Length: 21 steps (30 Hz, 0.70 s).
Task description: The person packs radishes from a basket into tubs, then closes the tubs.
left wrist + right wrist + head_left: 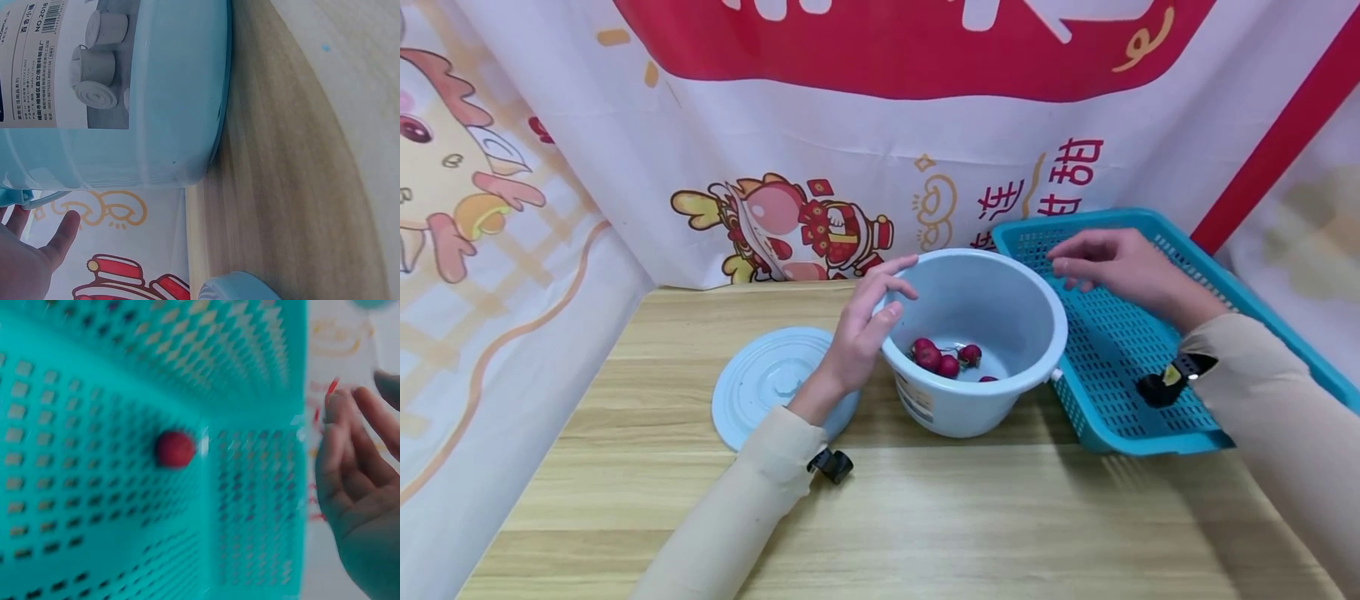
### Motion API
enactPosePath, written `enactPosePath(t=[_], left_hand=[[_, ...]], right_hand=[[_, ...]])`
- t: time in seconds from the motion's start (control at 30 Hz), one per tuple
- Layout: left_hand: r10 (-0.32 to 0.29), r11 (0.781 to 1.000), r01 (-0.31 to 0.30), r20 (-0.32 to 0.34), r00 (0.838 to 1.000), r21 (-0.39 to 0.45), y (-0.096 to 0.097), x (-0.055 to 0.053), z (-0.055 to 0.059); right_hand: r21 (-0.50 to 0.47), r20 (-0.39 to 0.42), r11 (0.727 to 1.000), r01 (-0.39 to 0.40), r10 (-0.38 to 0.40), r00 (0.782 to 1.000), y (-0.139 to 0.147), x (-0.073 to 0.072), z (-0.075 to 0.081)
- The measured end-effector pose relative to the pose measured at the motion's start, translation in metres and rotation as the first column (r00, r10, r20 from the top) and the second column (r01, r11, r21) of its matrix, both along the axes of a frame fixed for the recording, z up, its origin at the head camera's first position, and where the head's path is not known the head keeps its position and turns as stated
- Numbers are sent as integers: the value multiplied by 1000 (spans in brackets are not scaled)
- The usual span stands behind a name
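Note:
My left hand (859, 327) holds the rim of a light blue plastic bucket (958, 412) at its left side, thumb and a finger reaching over the edge. Several red radishes (948, 366) lie at the bottom of the bucket, which stands upright on the table. Over the far part of a teal plastic basket (1138, 437), my right hand (1116, 265) hovers with loosely bent fingers and nothing seen between them. In the right wrist view one radish (175, 449) sits inside the basket near a corner, and the right hand (365, 469) is past the basket's wall.
A round light blue lid (741, 392) lies on the wooden table (925, 525) left of the bucket, partly behind the left forearm. A printed cloth (865, 133) hangs along the back and sides. The basket stands close to the bucket's right side.

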<state>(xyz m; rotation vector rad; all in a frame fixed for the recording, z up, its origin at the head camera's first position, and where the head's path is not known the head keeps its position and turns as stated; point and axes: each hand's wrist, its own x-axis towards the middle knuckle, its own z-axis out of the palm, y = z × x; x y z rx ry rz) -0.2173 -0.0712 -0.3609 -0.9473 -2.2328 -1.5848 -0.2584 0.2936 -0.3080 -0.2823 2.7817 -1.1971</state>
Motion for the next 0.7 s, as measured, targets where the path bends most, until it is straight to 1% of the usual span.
enactPosePath(t=[0.07,0.17,0.37,0.43,0.53,0.7], left_hand=[[-2,1000,2,2,1000,-3,0,0,0],[-2,1000,2,1,1000,-6,1,-1,-1],[1,1000,-1,-3,1000,-1,1,-1,-1],[1,1000,-1,1,1000,-1,0,0,-1],[1,1000,-1,4,1000,-4,0,0,0],[5,1000,-5,1,1000,-9,0,0,1]], right_hand=[[36,59,999,-29,27,998,10,-5,-10],[67,129,994,-85,76,989,21,-13,-23],[98,223,976,-194,168,960,25,-21,-36],[103,240,972,-210,180,954,23,-23,-38],[127,251,968,-217,180,951,20,-26,-42],[176,280,961,-211,157,947,18,-30,-45]])
